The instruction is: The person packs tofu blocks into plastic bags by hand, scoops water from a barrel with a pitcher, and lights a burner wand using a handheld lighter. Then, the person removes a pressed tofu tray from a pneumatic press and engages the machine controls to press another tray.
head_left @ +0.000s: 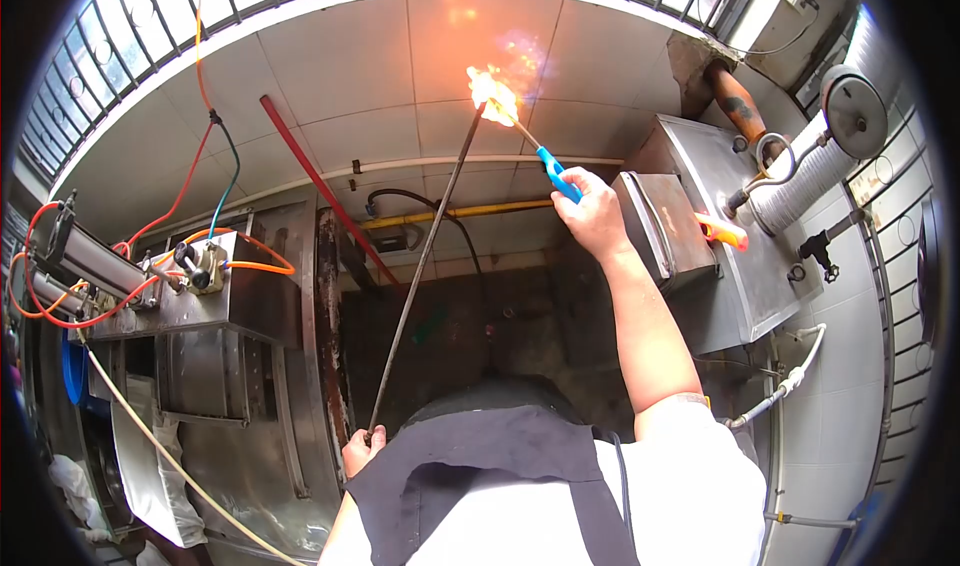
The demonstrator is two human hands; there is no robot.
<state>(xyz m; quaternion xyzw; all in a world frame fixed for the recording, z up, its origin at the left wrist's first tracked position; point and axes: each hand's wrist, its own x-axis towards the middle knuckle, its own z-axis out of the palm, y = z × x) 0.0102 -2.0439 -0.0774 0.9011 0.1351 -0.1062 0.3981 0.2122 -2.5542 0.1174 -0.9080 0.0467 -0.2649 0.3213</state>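
Note:
My right hand [592,214] grips the blue handle of a long-necked lighter [556,174], whose thin metal neck points up and to the left. At its tip a bright orange flame [492,96] burns around the upper end of a long dark metal rod [429,251]. The rod slants down to my left hand [362,452], whose fingers are closed round its lower end near the dark apron [490,446].
A metal box with cylinders and red, orange and blue hoses [205,266] stands at left. A red pole [320,181] leans on the tiled wall. At right are a steel cabinet [730,296], an orange-handled object [722,232] and a silver duct [800,188].

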